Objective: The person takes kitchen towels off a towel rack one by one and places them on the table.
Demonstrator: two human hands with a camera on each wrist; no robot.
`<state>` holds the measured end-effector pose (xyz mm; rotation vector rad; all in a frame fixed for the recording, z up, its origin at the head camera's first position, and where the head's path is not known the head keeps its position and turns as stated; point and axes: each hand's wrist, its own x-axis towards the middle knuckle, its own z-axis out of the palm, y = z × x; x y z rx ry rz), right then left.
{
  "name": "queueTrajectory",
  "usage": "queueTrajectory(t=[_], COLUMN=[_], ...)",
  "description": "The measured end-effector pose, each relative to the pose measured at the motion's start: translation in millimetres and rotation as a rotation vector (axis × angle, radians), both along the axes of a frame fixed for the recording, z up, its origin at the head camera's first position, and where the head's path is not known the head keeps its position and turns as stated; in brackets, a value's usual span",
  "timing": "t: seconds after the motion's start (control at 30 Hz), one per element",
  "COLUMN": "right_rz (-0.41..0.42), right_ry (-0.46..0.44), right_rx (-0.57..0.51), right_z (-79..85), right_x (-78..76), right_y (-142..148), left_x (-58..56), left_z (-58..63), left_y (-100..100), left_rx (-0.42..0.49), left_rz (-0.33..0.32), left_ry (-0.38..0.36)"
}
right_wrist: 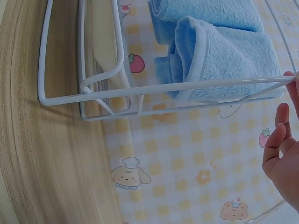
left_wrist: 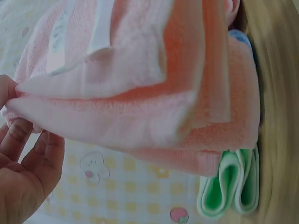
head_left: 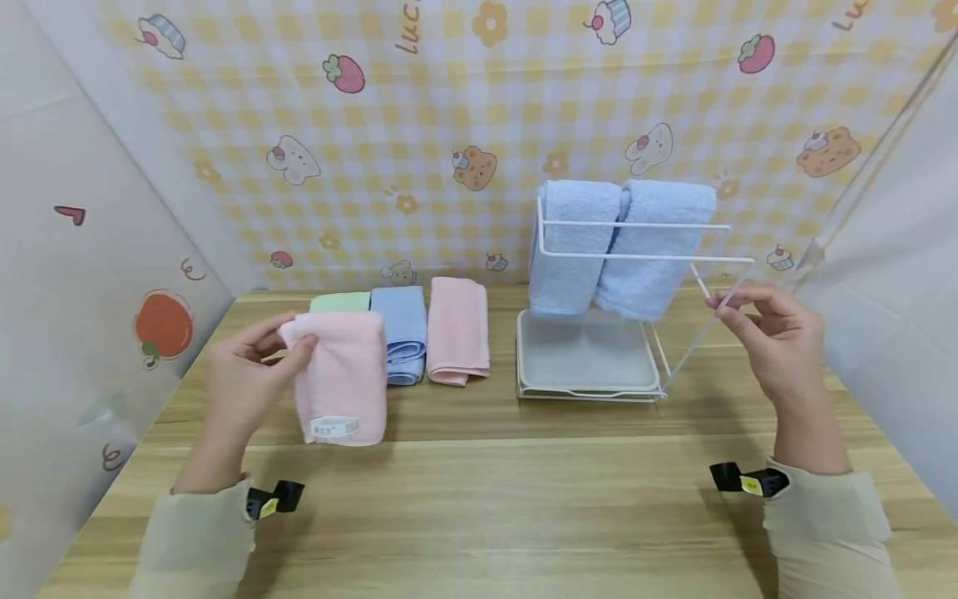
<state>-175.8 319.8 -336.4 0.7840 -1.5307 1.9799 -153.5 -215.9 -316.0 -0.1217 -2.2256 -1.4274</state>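
My left hand (head_left: 250, 374) pinches the upper left corner of a folded pink towel (head_left: 343, 374), which hangs above the table with a white label near its lower edge. In the left wrist view, the layers of this towel (left_wrist: 107, 121) spread apart a little. At the right, my right hand (head_left: 782, 349) pinches the side wire of a white wire rack (head_left: 644, 257). Two light blue towels, one at the left (head_left: 572, 283) and one at the right (head_left: 662, 241), drape side by side over the rack's bars. Beneath them lies a pale tray (head_left: 591, 353) in the rack's base.
Folded towels lie in a row on the wooden table (head_left: 479, 499): a green one (head_left: 340, 301) partly hidden by the held towel, a blue one (head_left: 399, 320) and a pink one (head_left: 458, 324). A yellow checked cloth (head_left: 419, 108) covers the wall behind.
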Motion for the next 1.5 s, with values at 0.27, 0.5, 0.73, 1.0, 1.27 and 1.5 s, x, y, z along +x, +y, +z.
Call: queueTrajectory(t=[0.27, 0.5, 0.73, 1.0, 1.27, 1.5], right_rz=[-0.006, -0.03, -0.026, -0.021, -0.03, -0.04], right_ry=[-0.006, -0.012, 0.001, -0.016, -0.021, -0.018], right_rx=[-0.003, -0.003, 0.018, 0.015, 0.025, 0.02], right_z=[1.2, 2.2, -0.2, -0.6, -1.6, -1.0], right_x=[1.6, 3.2, 0.9, 0.1, -1.0, -1.9], right_y=[1.0, 3.7, 1.2, -1.7, -2.8, -2.3], left_x=[9.0, 17.9, 16.2, -15.4, -39.2, -45.0], left_z=[2.6, 6.7, 0.9, -22.6, -50.7, -58.4], left_y=[-27.6, -36.5, -45.5, -60.9, -77.7, -80.4], left_rx=[-0.094, -0.201, -0.325, -0.343, -0.259, -0.294], left_rz=[0.029, -0.01, 0.002, -0.064, -0.151, -0.192], left_ry=[-0.066, -0.186, -0.412, -0.595, -0.713, -0.717])
